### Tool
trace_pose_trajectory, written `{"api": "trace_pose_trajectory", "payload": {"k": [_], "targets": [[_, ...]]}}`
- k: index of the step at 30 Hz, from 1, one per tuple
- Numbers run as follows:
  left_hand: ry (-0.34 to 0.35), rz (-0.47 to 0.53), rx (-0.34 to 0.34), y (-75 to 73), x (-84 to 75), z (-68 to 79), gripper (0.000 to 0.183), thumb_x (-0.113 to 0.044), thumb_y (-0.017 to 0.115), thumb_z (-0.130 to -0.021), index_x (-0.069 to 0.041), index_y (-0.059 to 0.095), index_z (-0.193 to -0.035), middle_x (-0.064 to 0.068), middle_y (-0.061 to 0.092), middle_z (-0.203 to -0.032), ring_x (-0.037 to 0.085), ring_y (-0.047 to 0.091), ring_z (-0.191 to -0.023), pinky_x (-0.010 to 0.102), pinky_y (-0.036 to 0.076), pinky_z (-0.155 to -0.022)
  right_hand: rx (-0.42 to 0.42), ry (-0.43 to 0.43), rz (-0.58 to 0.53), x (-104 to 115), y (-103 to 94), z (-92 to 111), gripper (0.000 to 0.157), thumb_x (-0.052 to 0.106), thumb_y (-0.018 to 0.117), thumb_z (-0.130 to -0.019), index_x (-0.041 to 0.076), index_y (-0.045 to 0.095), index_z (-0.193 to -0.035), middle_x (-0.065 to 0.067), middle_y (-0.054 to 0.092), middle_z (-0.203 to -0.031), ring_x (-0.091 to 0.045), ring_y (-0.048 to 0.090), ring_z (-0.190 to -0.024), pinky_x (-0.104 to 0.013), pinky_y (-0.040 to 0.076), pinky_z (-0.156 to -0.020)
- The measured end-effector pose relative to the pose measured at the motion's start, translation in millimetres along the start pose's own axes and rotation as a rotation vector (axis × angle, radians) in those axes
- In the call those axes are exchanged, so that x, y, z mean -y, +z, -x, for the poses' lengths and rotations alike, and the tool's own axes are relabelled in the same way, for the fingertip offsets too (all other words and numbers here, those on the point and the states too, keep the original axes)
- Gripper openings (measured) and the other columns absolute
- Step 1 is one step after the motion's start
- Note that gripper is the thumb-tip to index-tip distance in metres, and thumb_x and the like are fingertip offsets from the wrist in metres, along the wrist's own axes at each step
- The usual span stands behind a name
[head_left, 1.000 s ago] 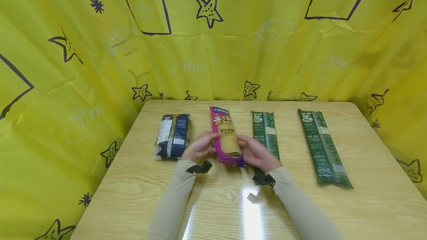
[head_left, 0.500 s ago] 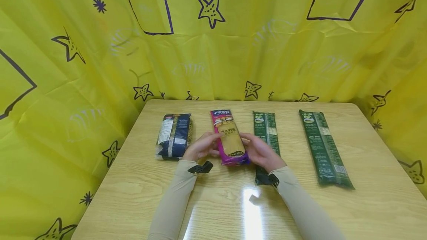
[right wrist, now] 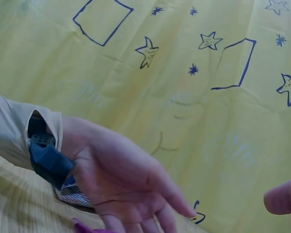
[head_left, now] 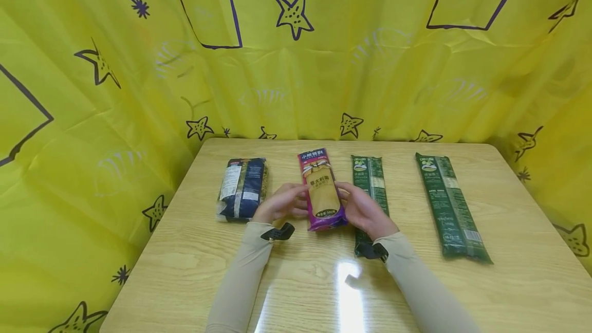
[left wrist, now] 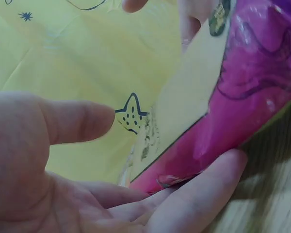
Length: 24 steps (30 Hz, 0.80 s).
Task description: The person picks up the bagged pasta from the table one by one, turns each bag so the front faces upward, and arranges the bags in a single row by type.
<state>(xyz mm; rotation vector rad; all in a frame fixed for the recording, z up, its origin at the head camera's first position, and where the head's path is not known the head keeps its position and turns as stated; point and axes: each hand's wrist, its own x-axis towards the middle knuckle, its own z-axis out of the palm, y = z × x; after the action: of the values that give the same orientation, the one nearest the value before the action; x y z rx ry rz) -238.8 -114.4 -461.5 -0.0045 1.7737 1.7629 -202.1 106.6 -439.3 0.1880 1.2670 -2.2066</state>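
A magenta spaghetti pack (head_left: 322, 191) with a pale front panel is tilted between both hands over the table's middle. My left hand (head_left: 283, 203) supports its left side; in the left wrist view, straight fingers (left wrist: 199, 194) lie beneath the pack's edge and the thumb stands apart from it. My right hand (head_left: 365, 210) is at its right side, thumb straight near the edge and the other fingers mostly hidden behind the pack. In the right wrist view, only the right thumb (right wrist: 283, 196) and a purple corner of the pack (right wrist: 92, 228) show, facing the left hand.
A dark blue bag (head_left: 245, 189) lies left on the wooden table (head_left: 185, 271). One green spaghetti pack (head_left: 370, 179) lies partly under the right hand and wrist; another green pack (head_left: 450, 204) lies farther right. A yellow patterned curtain (head_left: 296, 76) hangs behind the table.
The magenta pack has turned between the hands, its front now facing up more squarely, and has shifted slightly right. The hands have barely moved; the other packs lie still.
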Motion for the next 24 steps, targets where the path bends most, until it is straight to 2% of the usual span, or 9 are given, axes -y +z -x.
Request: {"api": "trace_pose_trajectory", "payload": {"k": [6,9,16,20,24], "targets": [[-0.007,0.012,-0.056,0.1,-3.2,0.1,0.061,-0.033,0.047,-0.110,0.007,0.036,-0.155,0.031,0.043,-0.155,0.049,0.055,-0.136,0.052,0.054,-0.108,-0.042,-0.036,-0.047,-6,3.7,-2,0.062,0.025,0.040,-0.110,0.011,0.008,-0.162,-0.021,0.015,-0.165,-0.039,0.028,-0.149,-0.055,0.023,-0.130],[0.000,0.009,-0.083,-0.7,-3.5,-0.6,0.061,-0.032,0.047,-0.110,0.008,0.037,-0.154,0.030,0.042,-0.156,0.049,0.055,-0.135,0.053,0.054,-0.107,-0.035,-0.049,-0.044,-9,4.8,-4,0.062,0.024,0.038,-0.111,0.009,0.007,-0.163,-0.021,0.015,-0.165,-0.037,0.029,-0.147,-0.053,0.022,-0.130],[0.015,0.028,-0.101,-0.6,-4.9,0.2,0.055,-0.028,0.047,-0.110,0.008,0.041,-0.151,0.027,0.049,-0.152,0.040,0.061,-0.130,0.044,0.057,-0.105,-0.022,-0.069,-0.040,-13,2.7,-9,0.061,0.023,0.036,-0.111,0.006,0.010,-0.163,-0.020,0.023,-0.161,-0.033,0.032,-0.144,-0.052,0.023,-0.130],[0.032,0.018,-0.118,0.1,-5.3,0.4,0.055,-0.027,0.048,-0.110,0.009,0.041,-0.151,0.028,0.053,-0.148,0.040,0.061,-0.130,0.043,0.057,-0.105,-0.023,-0.088,-0.058,-15,1.1,-12,0.051,0.022,0.036,-0.110,0.004,0.023,-0.156,-0.016,0.032,-0.152,-0.029,0.036,-0.137,-0.050,0.026,-0.129],[0.042,0.012,-0.141,1.1,-5.1,-0.5,0.055,-0.027,0.049,-0.109,0.008,0.041,-0.151,0.028,0.056,-0.144,0.036,0.065,-0.122,0.042,0.058,-0.103,-0.023,-0.115,-0.062,-16,-0.8,-15,0.037,0.022,0.036,-0.110,0.003,0.034,-0.142,-0.013,0.034,-0.149,-0.026,0.038,-0.134,-0.048,0.027,-0.127]]}}
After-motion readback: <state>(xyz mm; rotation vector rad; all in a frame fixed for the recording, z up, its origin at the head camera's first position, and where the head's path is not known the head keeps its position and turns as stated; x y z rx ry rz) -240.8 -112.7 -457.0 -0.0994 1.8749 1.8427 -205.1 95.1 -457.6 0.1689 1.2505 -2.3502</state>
